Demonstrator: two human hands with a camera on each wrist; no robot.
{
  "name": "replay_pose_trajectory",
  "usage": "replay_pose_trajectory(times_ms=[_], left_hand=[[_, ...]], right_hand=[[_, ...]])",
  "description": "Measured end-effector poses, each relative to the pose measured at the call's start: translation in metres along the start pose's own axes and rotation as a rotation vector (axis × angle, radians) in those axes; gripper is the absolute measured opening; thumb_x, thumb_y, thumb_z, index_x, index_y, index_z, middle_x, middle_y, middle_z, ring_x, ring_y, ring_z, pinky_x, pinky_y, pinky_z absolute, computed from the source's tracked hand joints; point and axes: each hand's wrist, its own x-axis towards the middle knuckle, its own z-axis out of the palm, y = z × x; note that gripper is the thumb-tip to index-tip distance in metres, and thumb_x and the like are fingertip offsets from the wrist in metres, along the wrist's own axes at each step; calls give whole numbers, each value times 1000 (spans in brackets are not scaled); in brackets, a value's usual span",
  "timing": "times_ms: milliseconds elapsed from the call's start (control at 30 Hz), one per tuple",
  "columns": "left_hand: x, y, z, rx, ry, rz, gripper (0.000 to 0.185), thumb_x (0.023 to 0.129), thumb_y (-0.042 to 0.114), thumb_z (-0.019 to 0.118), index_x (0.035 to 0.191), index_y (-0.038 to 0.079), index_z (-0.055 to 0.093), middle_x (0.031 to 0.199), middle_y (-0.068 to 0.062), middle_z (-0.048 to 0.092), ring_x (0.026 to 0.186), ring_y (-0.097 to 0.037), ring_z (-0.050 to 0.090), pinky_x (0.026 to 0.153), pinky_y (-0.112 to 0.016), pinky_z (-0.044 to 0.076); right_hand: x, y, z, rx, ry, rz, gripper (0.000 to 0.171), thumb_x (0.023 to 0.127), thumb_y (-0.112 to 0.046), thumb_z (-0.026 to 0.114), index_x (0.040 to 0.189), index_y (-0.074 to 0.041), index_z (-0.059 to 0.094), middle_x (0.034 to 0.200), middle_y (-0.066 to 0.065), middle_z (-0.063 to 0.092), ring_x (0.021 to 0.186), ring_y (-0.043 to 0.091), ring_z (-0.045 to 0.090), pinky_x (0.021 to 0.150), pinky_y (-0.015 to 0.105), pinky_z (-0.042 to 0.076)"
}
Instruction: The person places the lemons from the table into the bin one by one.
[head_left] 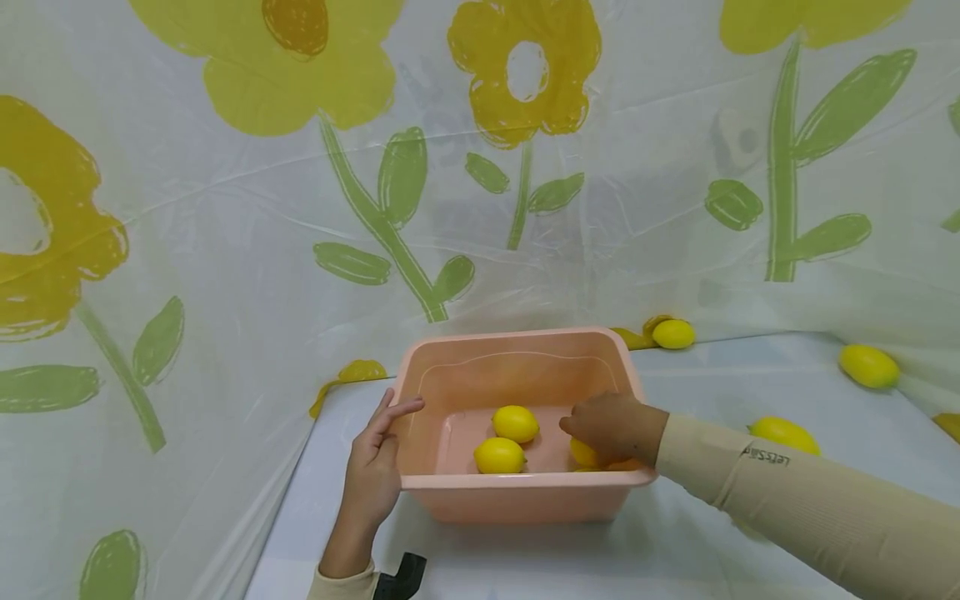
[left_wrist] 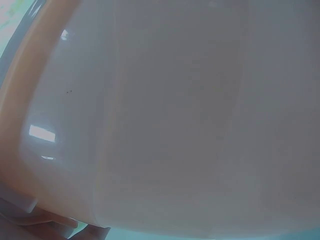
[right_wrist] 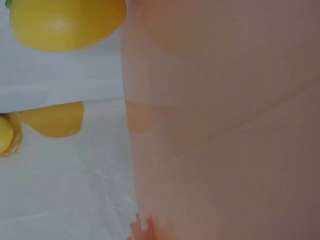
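A pink plastic basin stands on the white-covered table. Two yellow lemons, one farther and one nearer, lie in its left half. At the basin's left side my left hand holds the rim, with one digit over the edge; in the left wrist view a few fingers show beside the wall. My right hand reaches inside on the right, fingers curled over a lemon that the hand partly hides. More yellow shows beneath it, mostly behind the near rim. The right wrist view shows mainly the basin wall.
Right of the basin, a lemon lies partly behind my right sleeve. Another lemon is at the far right, and one more sits at the back edge. A flower-printed sheet hangs behind the table.
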Motion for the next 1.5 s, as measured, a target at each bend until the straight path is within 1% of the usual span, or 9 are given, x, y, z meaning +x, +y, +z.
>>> replay_pose_trajectory(times_ms=[167, 300, 533, 900, 1033, 1167, 1267, 1367, 1500], left_hand=[[0, 0, 0, 0, 0, 6, 56, 95, -11, 27, 122, 16, 69, 142, -7, 60, 154, -13, 18, 124, -55, 17], [0, 0, 0, 2, 0, 11, 56, 95, -11, 27, 122, 16, 69, 142, -8, 60, 154, -14, 18, 124, -55, 18], [-1, 0, 0, 1, -6, 15, 57, 95, -11, 27, 122, 16, 69, 142, -7, 60, 154, -14, 18, 124, -55, 16], [0, 0, 0, 6, 1, 0, 56, 95, -10, 27, 123, 14, 69, 141, -5, 61, 154, -12, 19, 124, -56, 16], [0, 0, 0, 5, 4, 0, 55, 94, -11, 28, 123, 12, 69, 141, -6, 61, 154, -13, 19, 124, -56, 16], [0, -1, 0, 8, 7, 1, 56, 94, -11, 28, 121, 15, 70, 141, -7, 61, 154, -13, 19, 124, -56, 16], [0, -2, 0, 12, 8, -3, 56, 94, -11, 28, 121, 15, 70, 140, -7, 62, 154, -12, 19, 124, -55, 16], [0, -1, 0, 14, 5, -2, 56, 94, -11, 28, 122, 14, 69, 141, -7, 61, 154, -12, 19, 125, -54, 16], [0, 0, -1, 19, 0, -10, 55, 95, -10, 28, 123, 14, 69, 142, -5, 60, 154, -11, 19, 124, -53, 18]], right_hand=[[2, 0, 1, 3, -15, 0, 14, 89, -13, 72, 100, -15, 64, 87, 3, 60, 68, 19, 51, 73, 34, 55], [5, -1, 2, 11, -45, 27, 18, 87, -18, 76, 102, -17, 66, 94, 4, 62, 71, 20, 53, 77, 35, 57], [6, -2, 2, -21, -84, 54, 23, 83, -24, 81, 101, -18, 69, 89, 1, 61, 71, 18, 54, 80, 35, 59], [4, -4, 2, 33, -55, 72, 19, 85, -22, 79, 100, -18, 69, 84, 0, 64, 69, 18, 56, 81, 36, 59], [5, -1, 3, 97, 34, 27, 22, 88, -18, 75, 110, -19, 70, 94, -1, 65, 71, 16, 57, 82, 35, 59], [1, 1, 0, 193, 183, -73, 25, 92, -18, 71, 117, -19, 70, 107, 0, 69, 83, 15, 64, 86, 34, 58], [-8, 4, -5, 225, 293, -135, 24, 93, -22, 71, 116, -18, 71, 110, 0, 71, 92, 14, 66, 88, 34, 59], [-22, 6, -8, 215, 418, -158, 25, 94, -25, 69, 116, -16, 72, 110, 0, 71, 94, 15, 66, 86, 34, 59], [-41, 9, -7, 222, 557, -140, 24, 94, -28, 69, 116, -18, 72, 112, -2, 69, 99, 16, 64, 87, 36, 58]])
